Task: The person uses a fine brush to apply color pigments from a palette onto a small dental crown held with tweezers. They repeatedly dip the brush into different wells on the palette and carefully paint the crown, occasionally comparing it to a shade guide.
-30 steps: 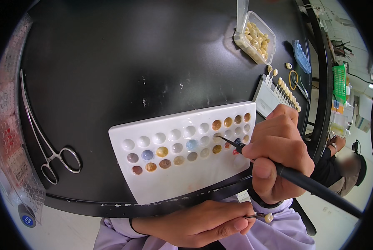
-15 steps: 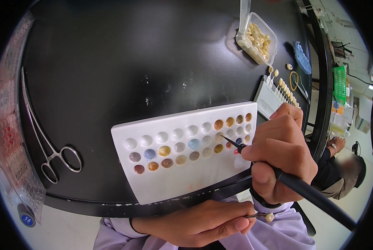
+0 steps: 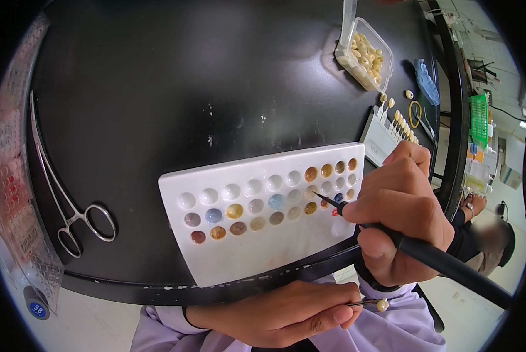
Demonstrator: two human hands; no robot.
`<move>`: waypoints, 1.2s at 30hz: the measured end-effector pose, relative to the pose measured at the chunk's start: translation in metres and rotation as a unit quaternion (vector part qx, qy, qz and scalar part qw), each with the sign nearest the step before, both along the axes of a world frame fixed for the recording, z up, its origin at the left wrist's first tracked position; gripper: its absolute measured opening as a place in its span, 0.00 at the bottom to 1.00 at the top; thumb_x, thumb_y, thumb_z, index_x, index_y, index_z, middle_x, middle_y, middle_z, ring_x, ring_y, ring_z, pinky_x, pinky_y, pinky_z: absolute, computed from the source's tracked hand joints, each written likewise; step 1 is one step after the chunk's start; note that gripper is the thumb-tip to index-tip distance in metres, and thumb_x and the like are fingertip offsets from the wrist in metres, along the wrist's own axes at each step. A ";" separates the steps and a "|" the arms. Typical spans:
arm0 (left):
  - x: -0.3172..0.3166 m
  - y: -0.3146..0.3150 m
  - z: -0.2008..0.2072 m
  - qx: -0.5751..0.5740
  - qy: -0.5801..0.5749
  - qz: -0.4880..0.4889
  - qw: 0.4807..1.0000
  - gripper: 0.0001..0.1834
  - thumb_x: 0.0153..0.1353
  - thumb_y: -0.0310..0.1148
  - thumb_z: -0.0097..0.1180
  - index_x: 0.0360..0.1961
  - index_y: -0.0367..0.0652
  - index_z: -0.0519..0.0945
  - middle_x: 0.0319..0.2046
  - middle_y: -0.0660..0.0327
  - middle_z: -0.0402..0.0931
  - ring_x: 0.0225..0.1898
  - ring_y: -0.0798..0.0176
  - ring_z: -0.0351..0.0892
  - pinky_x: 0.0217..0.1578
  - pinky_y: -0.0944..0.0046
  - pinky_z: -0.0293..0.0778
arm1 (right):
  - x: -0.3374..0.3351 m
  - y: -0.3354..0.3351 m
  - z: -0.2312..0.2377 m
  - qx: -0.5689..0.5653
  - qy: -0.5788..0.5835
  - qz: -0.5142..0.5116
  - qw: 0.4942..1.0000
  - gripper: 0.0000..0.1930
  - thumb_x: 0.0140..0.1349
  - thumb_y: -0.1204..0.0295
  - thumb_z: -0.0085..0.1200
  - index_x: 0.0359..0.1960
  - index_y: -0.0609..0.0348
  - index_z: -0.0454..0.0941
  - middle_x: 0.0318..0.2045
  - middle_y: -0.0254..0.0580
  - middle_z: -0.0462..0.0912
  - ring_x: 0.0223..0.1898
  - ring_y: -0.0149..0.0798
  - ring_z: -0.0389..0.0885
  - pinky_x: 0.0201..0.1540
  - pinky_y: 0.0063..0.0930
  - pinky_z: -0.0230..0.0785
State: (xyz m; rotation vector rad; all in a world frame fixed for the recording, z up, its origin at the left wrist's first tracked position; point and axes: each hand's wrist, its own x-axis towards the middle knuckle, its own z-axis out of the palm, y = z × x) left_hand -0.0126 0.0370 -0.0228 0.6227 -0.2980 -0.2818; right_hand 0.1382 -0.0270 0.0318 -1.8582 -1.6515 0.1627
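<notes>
Right grip [image 3: 407, 218]: fingers closed pen-fashion round a black-handled brush [image 3: 451, 267], apparently for fine control; tip pointing between nine and ten o'clock, at or just over a pale well in the white palette [image 3: 257, 264], contact uncertain. Left grip [image 3: 295, 314]: thumb and forefinger pinched on a thin metal holder [image 3: 366, 303]; small cream tooth-shaped piece [image 3: 383, 305] at its far end, three o'clock from the left grip, beyond the fingertips, presumably to leave its surface exposed and untouched by skin. Palette: on the black worktop [image 3: 134, 117], nine o'clock from the right grip, likely so placed to bring the wells within brush reach. Shade guide [image 3: 376, 141]: two o'clock from the palette, perhaps for easy viewing. Clear box [image 3: 347, 62] of tooth-shaped pieces: one o'clock. Steel ring-handled clamp [image 3: 76, 217]: nine o'clock, well apart from both grips
</notes>
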 end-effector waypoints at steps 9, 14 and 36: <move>-0.003 -0.002 0.000 0.047 -0.003 0.042 0.998 0.15 0.67 0.35 0.35 0.45 0.34 0.66 0.32 0.59 0.70 0.35 0.63 0.71 0.38 0.66 0.67 | 0.000 0.002 0.003 -0.026 -0.019 0.012 0.999 0.15 0.58 0.62 0.52 0.29 0.65 0.71 0.17 0.36 0.74 0.18 0.31 0.70 0.32 0.31 0.55; 0.002 0.003 -0.002 0.030 -0.025 -0.019 0.999 0.14 0.67 0.35 0.34 0.43 0.35 0.67 0.32 0.59 0.70 0.35 0.64 0.71 0.39 0.67 0.67 | 0.001 0.001 0.003 -0.029 -0.009 0.015 0.999 0.16 0.58 0.61 0.52 0.29 0.65 0.71 0.17 0.36 0.74 0.18 0.31 0.70 0.32 0.31 0.55; 0.000 0.000 0.000 -0.010 -0.008 0.002 1.000 0.15 0.68 0.37 0.32 0.40 0.36 0.66 0.30 0.59 0.68 0.32 0.64 0.70 0.35 0.68 0.67 | 0.001 -0.003 -0.001 -0.002 -0.001 0.010 1.000 0.15 0.60 0.62 0.49 0.29 0.66 0.70 0.17 0.37 0.74 0.18 0.31 0.70 0.30 0.30 0.54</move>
